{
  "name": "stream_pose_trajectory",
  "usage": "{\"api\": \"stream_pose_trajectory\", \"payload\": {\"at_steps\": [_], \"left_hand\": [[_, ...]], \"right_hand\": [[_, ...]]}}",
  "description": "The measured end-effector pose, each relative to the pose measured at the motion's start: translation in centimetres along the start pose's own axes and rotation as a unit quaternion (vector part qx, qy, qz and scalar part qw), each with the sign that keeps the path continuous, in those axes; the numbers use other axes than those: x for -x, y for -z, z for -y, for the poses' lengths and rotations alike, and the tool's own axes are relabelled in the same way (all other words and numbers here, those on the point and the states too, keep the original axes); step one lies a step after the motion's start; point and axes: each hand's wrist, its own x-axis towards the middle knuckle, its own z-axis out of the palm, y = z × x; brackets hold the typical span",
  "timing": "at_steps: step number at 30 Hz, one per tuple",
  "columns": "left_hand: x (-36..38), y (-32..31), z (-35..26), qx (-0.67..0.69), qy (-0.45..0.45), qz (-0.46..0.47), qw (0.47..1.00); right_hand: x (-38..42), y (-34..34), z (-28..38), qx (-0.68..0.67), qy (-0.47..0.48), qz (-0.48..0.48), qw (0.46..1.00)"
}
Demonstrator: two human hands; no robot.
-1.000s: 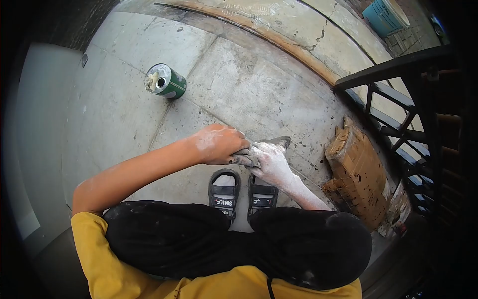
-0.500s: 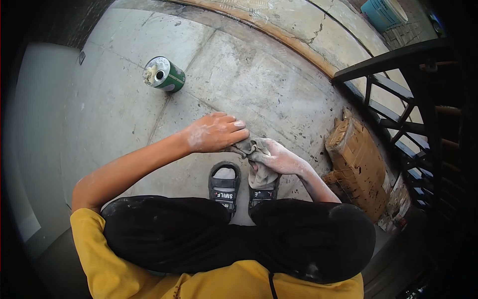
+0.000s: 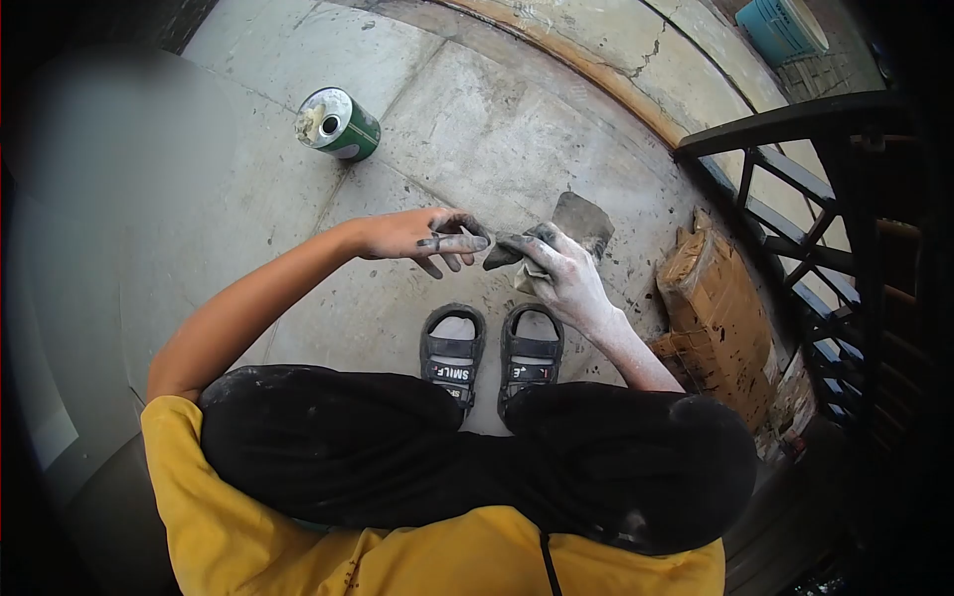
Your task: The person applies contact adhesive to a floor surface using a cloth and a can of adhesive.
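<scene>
A crumpled grey rag with darkened folds is pinched in my right hand, which is coated in pale dust. Just left of the rag is my left hand, loosely bent with its fingers apart and nothing in it. Dark smudges mark the left fingers. Beyond the right hand, a flat dark grey piece shows against the floor, partly covered by the knuckles. Below the hands are my two sandalled feet.
A green can with a hole in its smeared top stands on the dusty concrete floor. On the right lies a worn cardboard box beside a dark metal lattice. A blue bucket stands at the far right.
My left hand has come off the rag and moved slightly left. The right hand has moved up and right with the rag bunched smaller. The dark grey piece has come into view.
</scene>
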Motion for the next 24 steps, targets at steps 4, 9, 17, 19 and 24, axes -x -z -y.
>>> {"api": "stream_pose_trajectory", "payload": {"at_steps": [4,9,17,19,24], "left_hand": [[1.6,5.5,8.2,-0.117,0.039,-0.209,0.97],[4.2,10.5,23.6,-0.227,0.031,-0.467,0.854],[-4.0,12.3,27.1,-0.153,0.269,-0.788,0.533],[-4.2,12.2,26.0,-0.113,0.265,-0.791,0.54],[-4.3,12.1,27.7,-0.15,0.275,-0.776,0.547]], "right_hand": [[-2.6,2.0,-2.1,-0.059,-0.068,-0.053,0.995],[-8.1,6.3,-4.9,-0.023,-0.029,0.013,0.999],[-20.4,2.7,-14.4,0.134,-0.079,0.054,0.986],[-23.4,0.8,-17.0,0.155,-0.101,-0.016,0.983],[-19.6,-3.5,-17.5,0.201,-0.077,-0.011,0.976]]}}
